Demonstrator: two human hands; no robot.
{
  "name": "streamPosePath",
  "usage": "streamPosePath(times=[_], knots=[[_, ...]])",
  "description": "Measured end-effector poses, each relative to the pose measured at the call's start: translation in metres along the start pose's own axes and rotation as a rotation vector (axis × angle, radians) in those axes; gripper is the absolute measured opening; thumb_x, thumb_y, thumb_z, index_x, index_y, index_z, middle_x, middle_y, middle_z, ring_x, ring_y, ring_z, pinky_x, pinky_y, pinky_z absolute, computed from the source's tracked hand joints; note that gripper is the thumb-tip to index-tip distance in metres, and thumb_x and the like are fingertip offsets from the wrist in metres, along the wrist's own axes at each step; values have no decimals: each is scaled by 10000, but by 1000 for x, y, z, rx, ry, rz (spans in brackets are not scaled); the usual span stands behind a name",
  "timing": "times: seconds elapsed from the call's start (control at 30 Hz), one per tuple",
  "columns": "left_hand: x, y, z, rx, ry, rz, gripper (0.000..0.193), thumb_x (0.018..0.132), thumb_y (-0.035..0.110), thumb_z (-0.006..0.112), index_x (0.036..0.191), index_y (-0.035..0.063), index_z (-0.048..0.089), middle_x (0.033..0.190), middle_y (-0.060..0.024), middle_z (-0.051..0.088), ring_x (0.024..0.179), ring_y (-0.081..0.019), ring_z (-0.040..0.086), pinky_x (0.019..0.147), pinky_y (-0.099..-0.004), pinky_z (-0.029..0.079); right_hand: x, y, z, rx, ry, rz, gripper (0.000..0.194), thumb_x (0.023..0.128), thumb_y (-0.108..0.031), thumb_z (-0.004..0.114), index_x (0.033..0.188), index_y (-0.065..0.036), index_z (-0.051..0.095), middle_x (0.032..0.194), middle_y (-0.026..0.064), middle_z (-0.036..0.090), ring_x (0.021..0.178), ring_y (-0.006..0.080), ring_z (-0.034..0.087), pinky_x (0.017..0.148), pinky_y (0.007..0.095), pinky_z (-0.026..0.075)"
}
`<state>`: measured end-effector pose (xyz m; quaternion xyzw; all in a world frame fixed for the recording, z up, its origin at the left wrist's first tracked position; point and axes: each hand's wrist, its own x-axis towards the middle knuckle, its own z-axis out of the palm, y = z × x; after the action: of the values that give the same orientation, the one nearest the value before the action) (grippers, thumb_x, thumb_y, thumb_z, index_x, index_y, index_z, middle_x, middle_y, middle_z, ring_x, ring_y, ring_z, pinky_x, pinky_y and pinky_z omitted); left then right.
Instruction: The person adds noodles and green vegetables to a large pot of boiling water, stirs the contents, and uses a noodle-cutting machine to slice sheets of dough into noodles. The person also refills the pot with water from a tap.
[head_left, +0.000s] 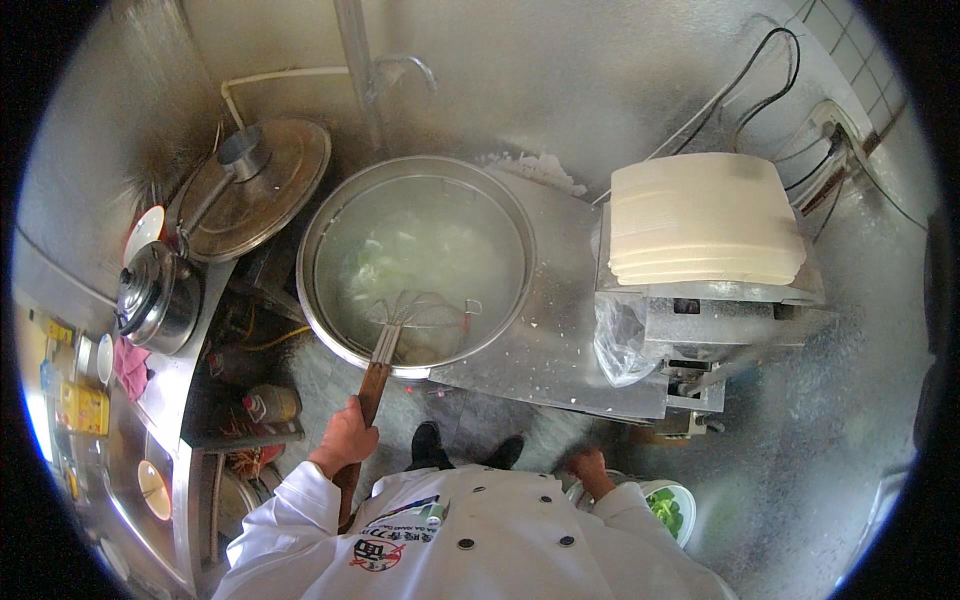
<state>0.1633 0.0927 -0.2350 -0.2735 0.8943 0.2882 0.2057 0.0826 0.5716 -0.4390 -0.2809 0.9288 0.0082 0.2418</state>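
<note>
My left hand (349, 433) grips the wooden handle (374, 388) of a wire-mesh skimmer. The mesh basket of the skimmer (420, 309) is dipped in cloudy liquid inside a large round steel pot (307, 315). Pale pieces show under the surface, partly lost in steam and froth. A small wire loop stands by the basket's right side. Low on the right, my right hand (587, 466) hangs beside a white bucket (691, 501) of green leaves; whether it holds anything cannot be made out.
A steel counter (559, 367) with white scraps adjoins the pot. It leads to a machine (720, 319) bearing a pale layered slab (697, 210), perhaps dough. Left stand a large round lid (289, 169), a kettle (169, 304) and a pink cloth (131, 367). A tap (409, 61) projects behind the pot.
</note>
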Motion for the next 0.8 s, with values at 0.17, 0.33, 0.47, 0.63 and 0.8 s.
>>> streamPosePath(times=[0.17,0.33,0.47,0.63,0.8], knots=[[-1,1,0,-14,13,-15,414,692,140,546,1013,-61,378,898,-310,561,878,-452,538,789,-468,433,1,10,20,529,60,143,128,693,-111,574,574,-65,566,556,49,555,460,155,534,438,283,424],[-2,3,0,-2,34,3,382,684,128,549,987,-48,397,865,-299,565,851,-459,536,764,-482,436,8,33,89,1493,178,376,51,687,-23,592,677,-26,543,574,88,570,478,176,562,424,296,441],[-2,3,1,-39,62,31,377,679,123,561,979,-52,414,869,-301,565,865,-460,534,773,-476,434,13,54,129,967,8,129,42,743,-188,560,762,-151,565,772,51,577,761,208,555,563,358,423],[-2,3,2,-28,53,14,400,675,129,574,1002,-44,421,893,-296,567,885,-456,533,790,-466,434,7,48,111,978,-16,290,88,746,-286,562,768,-206,592,830,26,584,851,230,553,624,393,417],[-3,3,1,-28,45,17,402,684,133,571,1013,-40,418,910,-298,564,896,-451,532,795,-461,435,-4,28,64,1042,-26,379,101,704,-286,599,743,-194,610,775,29,598,796,248,560,621,404,427]])
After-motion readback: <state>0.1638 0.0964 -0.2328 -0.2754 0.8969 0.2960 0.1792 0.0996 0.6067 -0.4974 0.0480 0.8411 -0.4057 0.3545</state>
